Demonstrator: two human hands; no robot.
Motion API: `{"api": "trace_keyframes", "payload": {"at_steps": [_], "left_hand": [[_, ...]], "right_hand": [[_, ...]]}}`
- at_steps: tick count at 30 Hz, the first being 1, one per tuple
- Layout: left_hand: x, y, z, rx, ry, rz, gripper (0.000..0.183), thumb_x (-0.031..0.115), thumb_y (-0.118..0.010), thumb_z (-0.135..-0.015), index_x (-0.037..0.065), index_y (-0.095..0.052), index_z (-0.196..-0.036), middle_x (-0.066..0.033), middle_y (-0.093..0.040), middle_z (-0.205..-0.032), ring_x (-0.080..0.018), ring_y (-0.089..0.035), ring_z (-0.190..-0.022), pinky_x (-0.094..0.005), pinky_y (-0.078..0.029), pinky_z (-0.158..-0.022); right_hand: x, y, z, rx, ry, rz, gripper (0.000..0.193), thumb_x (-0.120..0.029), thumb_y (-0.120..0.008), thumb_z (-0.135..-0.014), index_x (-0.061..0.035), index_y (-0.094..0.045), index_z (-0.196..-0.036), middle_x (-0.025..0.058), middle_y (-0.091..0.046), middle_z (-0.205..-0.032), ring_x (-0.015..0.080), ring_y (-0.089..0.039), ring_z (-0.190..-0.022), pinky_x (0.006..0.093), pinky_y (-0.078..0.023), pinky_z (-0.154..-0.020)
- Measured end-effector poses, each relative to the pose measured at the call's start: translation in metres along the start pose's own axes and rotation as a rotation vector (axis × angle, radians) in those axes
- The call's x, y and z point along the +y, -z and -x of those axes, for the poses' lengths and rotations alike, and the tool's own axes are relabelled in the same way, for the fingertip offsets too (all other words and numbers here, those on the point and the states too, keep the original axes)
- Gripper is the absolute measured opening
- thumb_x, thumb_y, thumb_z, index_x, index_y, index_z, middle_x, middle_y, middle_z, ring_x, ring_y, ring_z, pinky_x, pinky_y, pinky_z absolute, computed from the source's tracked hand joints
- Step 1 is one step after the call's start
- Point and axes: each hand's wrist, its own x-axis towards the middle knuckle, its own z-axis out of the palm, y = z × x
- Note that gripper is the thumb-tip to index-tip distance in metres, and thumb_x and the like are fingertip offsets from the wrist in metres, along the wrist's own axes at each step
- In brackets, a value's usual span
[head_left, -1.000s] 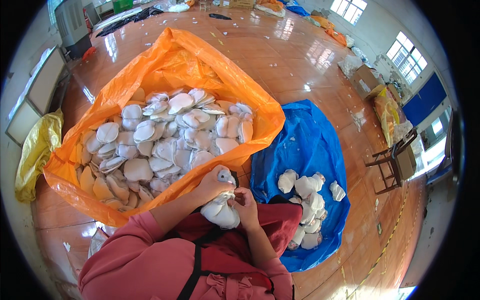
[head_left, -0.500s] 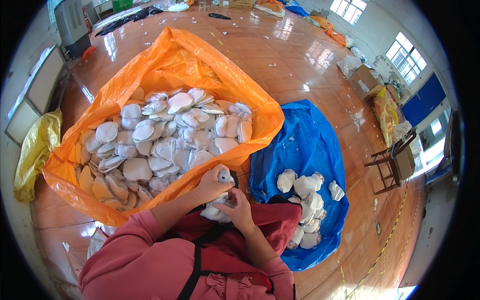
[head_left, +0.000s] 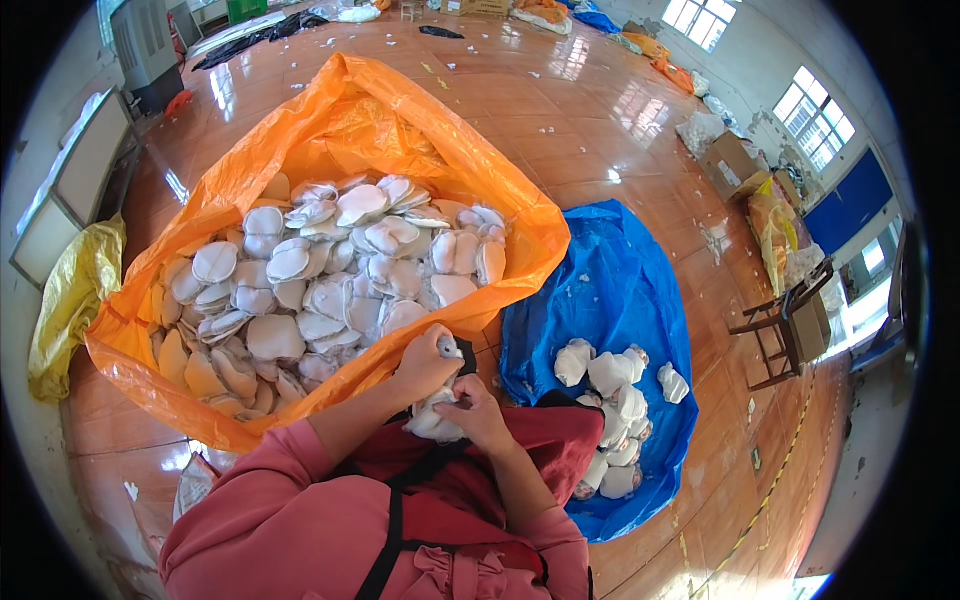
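A soft white fabric piece (head_left: 430, 424) hangs over my lap, held in both hands. My left hand (head_left: 426, 364) is wrapped round its upper part, where a small rounded greyish-white end (head_left: 448, 347) sticks out of the grip. Just below and to the right, my right hand (head_left: 481, 410) pinches the fabric with thumb and fingers. Beyond my left forearm lies a large open orange bag (head_left: 525, 230), full of flat, rounded white fabric pieces (head_left: 340, 300). An open blue bag (head_left: 600, 260) on my right holds several plump white bundles (head_left: 620, 400).
A yellow bag (head_left: 78, 310) rests by the left wall. To the right stand a wooden chair (head_left: 785, 325) and a cardboard box (head_left: 730, 165). White scraps are scattered over the reddish tiled floor (head_left: 600, 130). More sacks lie along the far wall.
My right hand has shifted slightly and its fingers have drawn together on the fabric. My left hand keeps its grip, moved a little. The bags and their contents look unchanged.
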Motion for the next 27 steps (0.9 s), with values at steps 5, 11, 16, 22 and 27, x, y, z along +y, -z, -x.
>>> {"api": "trace_keyframes", "payload": {"at_steps": [5,11,16,22,27], "left_hand": [[0.002,-0.009,-0.010,0.067,0.098,-0.001,0.037,0.016,-0.074,-0.071,0.001,-0.057,-0.099,-0.0171,-0.065,-0.082,-0.0306,-0.066,-0.080,-0.0400,-0.050,-0.073],[0.028,-0.011,0.001,0.120,0.050,-0.182,0.039,0.024,-0.073,-0.074,0.000,-0.058,-0.101,-0.0195,-0.066,-0.091,-0.0368,-0.065,-0.089,-0.0439,-0.050,-0.078],[0.023,-0.007,-0.009,-0.063,0.072,-0.238,0.036,0.025,-0.070,-0.077,0.000,-0.058,-0.101,-0.0204,-0.066,-0.096,-0.0380,-0.064,-0.094,-0.0463,-0.049,-0.080],[0.018,-0.005,-0.015,-0.065,0.046,-0.272,0.029,0.019,-0.066,-0.078,0.003,-0.058,-0.100,-0.0194,-0.066,-0.093,-0.0384,-0.064,-0.092,-0.0473,-0.048,-0.078],[0.018,-0.013,-0.018,-0.063,0.025,-0.295,0.025,0.015,-0.063,-0.076,0.006,-0.057,-0.098,-0.0186,-0.066,-0.090,-0.0395,-0.063,-0.089,-0.0482,-0.048,-0.075]], "right_hand": [[0.008,0.011,-0.004,0.001,0.071,0.095,0.038,-0.020,-0.083,-0.076,-0.0050,-0.053,-0.092,0.0057,-0.052,-0.088,0.0182,-0.052,-0.082,0.0310,-0.045,-0.074],[-0.026,0.006,0.001,0.110,-0.021,0.123,0.054,-0.031,-0.084,-0.074,-0.0029,-0.055,-0.110,0.0118,-0.060,-0.097,0.0266,-0.059,-0.092,0.0372,-0.048,-0.083],[-0.027,0.007,0.001,0.050,0.015,0.337,0.056,-0.024,-0.083,-0.076,-0.0022,-0.055,-0.119,0.0086,-0.058,-0.107,0.0187,-0.057,-0.099,0.0304,-0.046,-0.091],[-0.034,0.026,-0.001,-0.100,-0.011,0.382,0.057,-0.020,-0.082,-0.075,-0.0046,-0.054,-0.122,0.0109,-0.057,-0.112,0.0231,-0.058,-0.100,0.0326,-0.048,-0.088],[-0.026,0.030,-0.003,-0.090,0.019,0.382,0.046,-0.018,-0.080,-0.074,-0.0060,-0.054,-0.110,0.0130,-0.057,-0.101,0.0294,-0.061,-0.089,0.0379,-0.050,-0.079]]}}
